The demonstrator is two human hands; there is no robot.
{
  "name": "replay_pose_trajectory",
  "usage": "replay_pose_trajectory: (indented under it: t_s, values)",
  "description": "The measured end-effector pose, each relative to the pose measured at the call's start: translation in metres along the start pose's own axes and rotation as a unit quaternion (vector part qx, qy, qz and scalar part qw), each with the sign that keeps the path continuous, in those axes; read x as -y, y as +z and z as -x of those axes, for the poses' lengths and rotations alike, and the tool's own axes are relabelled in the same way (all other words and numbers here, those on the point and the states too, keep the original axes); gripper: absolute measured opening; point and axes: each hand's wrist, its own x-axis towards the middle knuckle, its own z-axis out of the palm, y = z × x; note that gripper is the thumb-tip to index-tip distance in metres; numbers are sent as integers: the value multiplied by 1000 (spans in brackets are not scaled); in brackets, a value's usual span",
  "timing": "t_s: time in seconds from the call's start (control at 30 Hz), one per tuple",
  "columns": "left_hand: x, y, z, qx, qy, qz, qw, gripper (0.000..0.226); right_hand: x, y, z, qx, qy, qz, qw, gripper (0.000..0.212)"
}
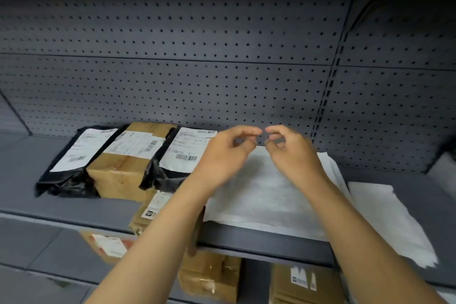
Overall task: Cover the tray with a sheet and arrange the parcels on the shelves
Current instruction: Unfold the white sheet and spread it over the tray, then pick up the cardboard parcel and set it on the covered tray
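Three parcels lie side by side on the grey shelf (61, 207): a black bag with a white label (74, 163), a brown cardboard box (123, 170) and a second black bag with a label (182, 153). To their right a white sheet (266, 195) is spread flat on the shelf. My left hand (227, 155) and my right hand (293, 155) hover over the sheet's far edge, fingertips pinched and almost touching each other. Nothing is visibly held in either hand. My left forearm covers part of a small brown box (148, 212) at the shelf's front edge.
A second white sheet (385, 219) hangs over the shelf front at the right. The lower shelf holds brown boxes (212, 276), (301, 284) and a parcel with a red-and-white label (108, 244). A grey pegboard wall (197, 57) backs the shelf.
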Motion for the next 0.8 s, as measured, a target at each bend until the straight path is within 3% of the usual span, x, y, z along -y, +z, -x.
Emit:
replay_pose_trajectory:
  t_s: [0.13, 0.4, 0.8]
  values:
    - [-11, -76, 29, -64, 13, 7, 998, 30, 53, 20, 14, 0, 19, -101, 995, 31]
    - [40, -213, 63, -189, -23, 39, 981, 21, 142, 86, 42, 18, 69, -254, 964, 26]
    - [83, -263, 30, -148, -110, 47, 982, 30, 200, 147, 21, 98, 75, -240, 963, 33]
